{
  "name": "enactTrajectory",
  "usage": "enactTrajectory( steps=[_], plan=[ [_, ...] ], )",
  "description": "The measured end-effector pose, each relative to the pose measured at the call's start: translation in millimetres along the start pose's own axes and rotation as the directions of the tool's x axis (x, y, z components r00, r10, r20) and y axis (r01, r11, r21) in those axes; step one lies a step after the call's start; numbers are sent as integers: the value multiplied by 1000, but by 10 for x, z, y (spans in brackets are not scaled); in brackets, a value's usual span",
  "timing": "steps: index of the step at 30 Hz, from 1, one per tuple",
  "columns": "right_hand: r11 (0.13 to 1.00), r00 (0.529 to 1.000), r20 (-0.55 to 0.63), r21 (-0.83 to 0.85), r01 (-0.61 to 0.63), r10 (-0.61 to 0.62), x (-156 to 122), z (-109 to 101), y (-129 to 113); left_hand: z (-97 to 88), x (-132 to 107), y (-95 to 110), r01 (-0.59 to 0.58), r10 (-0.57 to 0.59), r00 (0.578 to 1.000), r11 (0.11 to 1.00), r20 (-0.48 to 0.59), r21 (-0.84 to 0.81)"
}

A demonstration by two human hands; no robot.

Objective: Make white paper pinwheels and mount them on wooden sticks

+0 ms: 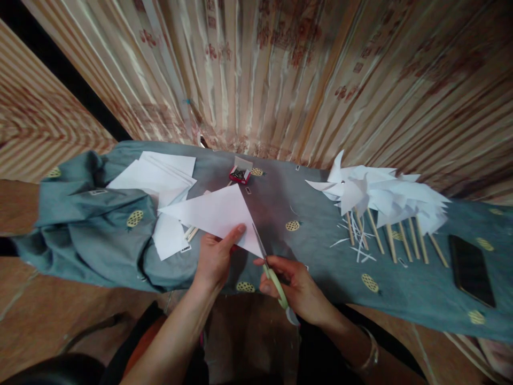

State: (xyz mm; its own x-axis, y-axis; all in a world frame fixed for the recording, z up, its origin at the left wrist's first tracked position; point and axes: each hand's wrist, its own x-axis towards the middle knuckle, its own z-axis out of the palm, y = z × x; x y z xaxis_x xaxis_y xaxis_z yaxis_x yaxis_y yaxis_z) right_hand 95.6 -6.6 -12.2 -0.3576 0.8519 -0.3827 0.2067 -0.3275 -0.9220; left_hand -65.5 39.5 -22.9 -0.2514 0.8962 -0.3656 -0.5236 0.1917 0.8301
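My left hand (216,256) pinches a folded white paper triangle (218,214) by its near edge, thumb on top, holding it above the grey-blue cloth (312,240). My right hand (298,289) grips pale green-handled scissors (274,280), fingers through the loops. The blades point up along the triangle's right edge near its lower corner.
A stack of white paper sheets (156,176) lies at the left. A small red box of pins (239,174) sits at the back. Several white paper pinwheels on wooden sticks (385,206) lie at the right, beside a dark phone (471,270). Thin paper scraps (358,248) litter the cloth.
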Motion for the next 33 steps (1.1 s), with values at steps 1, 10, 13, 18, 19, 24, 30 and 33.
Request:
enactTrajectory(
  steps=[1,10,13,18,19,24,30,33],
  plan=[
    [1000,1000,-3,-1,9,-9,0,-6,4,-4,-1,-18,-2,2,1000,1000,1,12],
    [999,998,-37,30,-41,42,-10,16,37,5,0,-44,12,-12,1000,1000,15,0],
    [998,999,-35,50,-33,35,-7,18,60,2,7,-59,10,-10,1000,1000,19,5],
    [999,999,-44,36,21,-20,-6,-14,91,24,-17,-88,39,-39,999,999,20,17],
    [999,998,-52,38,26,-24,-7,-21,95,33,-29,-93,52,-52,998,999,25,14],
    [996,997,-76,88,5,2,-2,-31,127,57,-64,-119,72,-73,997,997,41,17],
    [997,994,-106,76,-23,31,4,-18,160,53,-42,-142,55,-56,997,998,51,26],
    [999,995,-102,52,-1,6,-5,-26,162,68,-54,-143,75,-76,996,997,51,11]
  ],
)
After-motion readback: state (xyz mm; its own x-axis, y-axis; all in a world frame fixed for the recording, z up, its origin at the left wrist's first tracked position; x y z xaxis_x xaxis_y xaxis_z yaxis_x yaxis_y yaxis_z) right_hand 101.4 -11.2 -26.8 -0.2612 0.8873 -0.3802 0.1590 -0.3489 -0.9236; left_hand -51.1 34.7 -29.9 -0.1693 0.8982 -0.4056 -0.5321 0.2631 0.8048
